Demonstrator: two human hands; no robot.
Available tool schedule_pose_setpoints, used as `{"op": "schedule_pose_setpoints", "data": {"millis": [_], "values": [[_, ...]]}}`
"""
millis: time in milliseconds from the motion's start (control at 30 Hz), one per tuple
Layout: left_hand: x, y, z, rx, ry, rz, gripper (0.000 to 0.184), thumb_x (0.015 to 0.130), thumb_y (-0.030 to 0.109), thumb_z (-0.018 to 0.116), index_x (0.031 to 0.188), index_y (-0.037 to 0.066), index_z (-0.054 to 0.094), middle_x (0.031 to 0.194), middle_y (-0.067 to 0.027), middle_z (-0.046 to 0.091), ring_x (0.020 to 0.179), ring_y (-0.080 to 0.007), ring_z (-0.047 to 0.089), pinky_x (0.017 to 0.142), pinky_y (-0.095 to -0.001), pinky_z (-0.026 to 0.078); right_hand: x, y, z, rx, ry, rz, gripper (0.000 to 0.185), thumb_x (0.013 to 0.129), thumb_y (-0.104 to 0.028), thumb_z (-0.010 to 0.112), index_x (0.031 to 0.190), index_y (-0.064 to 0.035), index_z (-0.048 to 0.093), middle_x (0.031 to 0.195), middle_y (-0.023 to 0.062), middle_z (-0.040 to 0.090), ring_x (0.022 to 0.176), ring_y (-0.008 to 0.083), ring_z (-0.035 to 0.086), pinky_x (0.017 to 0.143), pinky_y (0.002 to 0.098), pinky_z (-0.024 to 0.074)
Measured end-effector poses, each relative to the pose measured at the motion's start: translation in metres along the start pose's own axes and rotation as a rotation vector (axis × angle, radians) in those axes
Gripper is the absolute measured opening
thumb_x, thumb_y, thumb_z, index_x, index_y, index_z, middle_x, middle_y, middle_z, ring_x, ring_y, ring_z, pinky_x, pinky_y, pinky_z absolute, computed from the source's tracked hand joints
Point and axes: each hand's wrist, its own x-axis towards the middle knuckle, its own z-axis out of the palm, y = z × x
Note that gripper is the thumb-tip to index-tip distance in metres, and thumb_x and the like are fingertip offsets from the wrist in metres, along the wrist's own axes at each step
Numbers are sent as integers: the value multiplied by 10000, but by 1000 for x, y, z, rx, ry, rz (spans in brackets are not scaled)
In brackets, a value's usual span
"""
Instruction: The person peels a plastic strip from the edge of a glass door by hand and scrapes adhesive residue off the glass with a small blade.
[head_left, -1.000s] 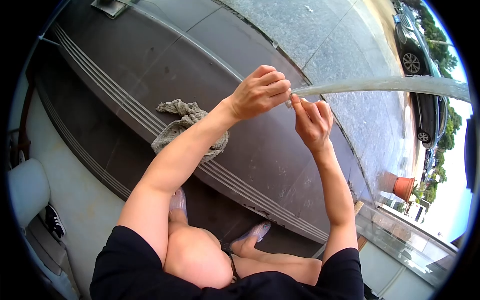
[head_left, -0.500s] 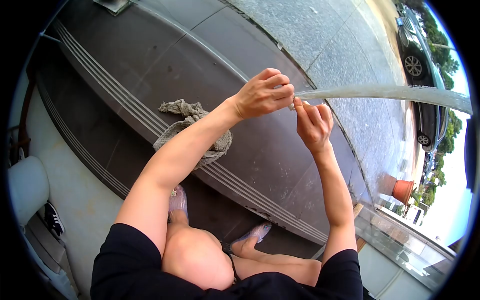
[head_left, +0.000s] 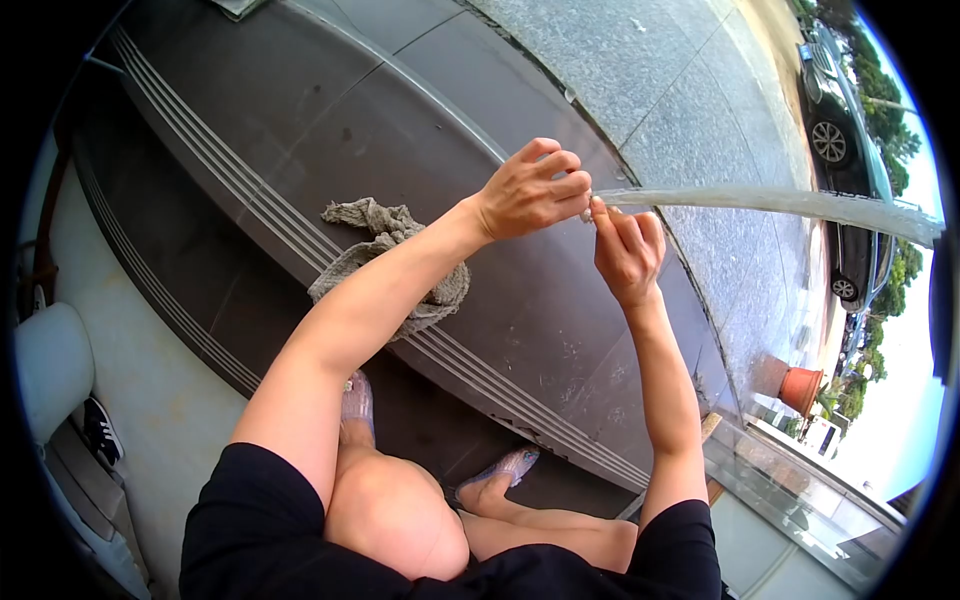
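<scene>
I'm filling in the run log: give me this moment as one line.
left hand: closed on end of translucent strip | right hand: pinching same end | grey rag: on dark step

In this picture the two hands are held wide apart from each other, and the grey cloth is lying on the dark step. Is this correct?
Not entirely: the head view shows the left hand and the right hand close together, at one end of a clear strip. The grey cloth is lying on the dark step.
</scene>
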Motion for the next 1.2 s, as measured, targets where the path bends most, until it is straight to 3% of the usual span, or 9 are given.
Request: {"op": "schedule_pose_setpoints", "data": {"millis": [233, 333, 433, 533, 833, 933, 1200], "values": [[-5, -4, 3, 9, -9, 17, 79, 774, 186, 683, 775, 174, 604, 860, 46, 506, 918, -144, 539, 892, -358, 436, -4, 0, 7, 15, -12, 9, 335, 746, 20, 712, 1073, -46, 740, 837, 2, 608, 647, 169, 473, 600, 296, 419], [-10, -5, 1, -19, -64, 27, 75, 776, 142, 693, 834, 126, 649, 977, 35, 583, 983, -162, 567, 916, -363, 435, -7, 0, 12, 26, -9, 17, 345, 743, 25, 706, 1078, -47, 740, 836, 0, 607, 648, 170, 473, 603, 297, 423], [-15, -8, 1, -9, -98, 37, 80, 776, 147, 694, 839, 130, 648, 978, 37, 580, 986, -160, 567, 917, -363, 435, -11, -1, 17, 39, -11, 27, 351, 741, 28, 700, 1081, -50, 742, 834, -1, 607, 650, 171, 476, 606, 297, 425], [-15, -8, 6, 20, -42, 28, 83, 761, 192, 672, 765, 174, 591, 860, 46, 501, 933, -147, 534, 887, -350, 438, -11, -2, 22, 33, -4, 33, 352, 744, 30, 696, 1082, -54, 743, 835, -1, 608, 652, 172, 477, 608, 298, 426], [-18, -11, 7, 24, -59, 55, 86, 768, 198, 681, 768, 182, 597, 878, 50, 503, 970, -148, 521, 904, -353, 427, -17, -4, 26, 36, -6, 53, 360, 747, 33, 682, 1090, -59, 743, 841, 5, 609, 664, 180, 487, 617, 303, 435], [-20, -13, 5, 18, -118, 81, 94, 777, 178, 684, 853, 152, 635, 969, 45, 570, 1012, -161, 552, 934, -375, 420, -19, -4, 29, 36, -7, 56, 372, 740, 34, 682, 1094, -61, 742, 844, 3, 609, 668, 181, 490, 621, 304, 437], [-24, -15, 6, 28, -134, 91, 92, 770, 180, 667, 845, 153, 621, 950, 45, 550, 1027, -159, 540, 949, -378, 409, -23, -9, 36, 36, 21, 88, 380, 732, 31, 683, 1094, -67, 743, 853, -7, 605, 671, 181, 494, 624, 304, 441]]}}
